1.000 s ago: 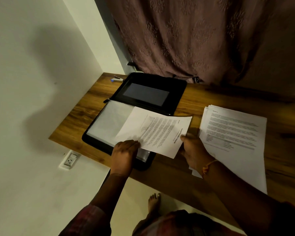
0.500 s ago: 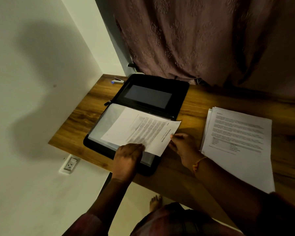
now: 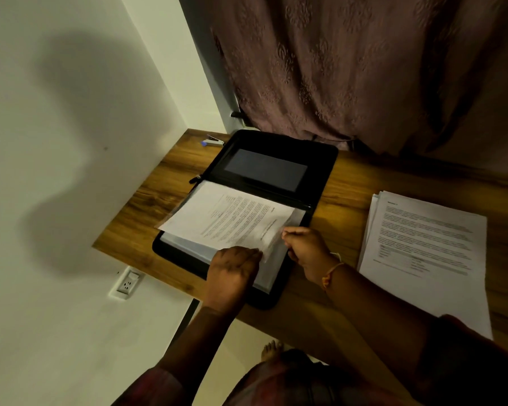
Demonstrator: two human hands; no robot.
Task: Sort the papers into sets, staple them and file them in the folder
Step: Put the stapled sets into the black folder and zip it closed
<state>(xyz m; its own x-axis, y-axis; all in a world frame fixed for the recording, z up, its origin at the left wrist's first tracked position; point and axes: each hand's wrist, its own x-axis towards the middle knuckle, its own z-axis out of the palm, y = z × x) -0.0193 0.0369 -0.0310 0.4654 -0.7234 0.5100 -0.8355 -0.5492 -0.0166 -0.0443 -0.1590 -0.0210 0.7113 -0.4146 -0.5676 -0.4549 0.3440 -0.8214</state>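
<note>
Paper set [image 3: 232, 221] lies on folder [image 3: 323, 159]; right hand [image 3: 305, 250] grip pinches its 4 o'clock corner; left hand [image 3: 232, 276] grip at 6 o'clock: cannot tell.

One folder [image 3: 320, 159], one stapler [image 3: 212, 141], two paper sets [image 3: 229, 221] [image 3: 428, 247], two hands [image 3: 230, 273] [image 3: 307, 250]

right wrist: orange thread band [image 3: 332, 272] | sleeves [image 3: 159, 386]: dark reddish check | foot [image 3: 272, 348]: bare
</note>
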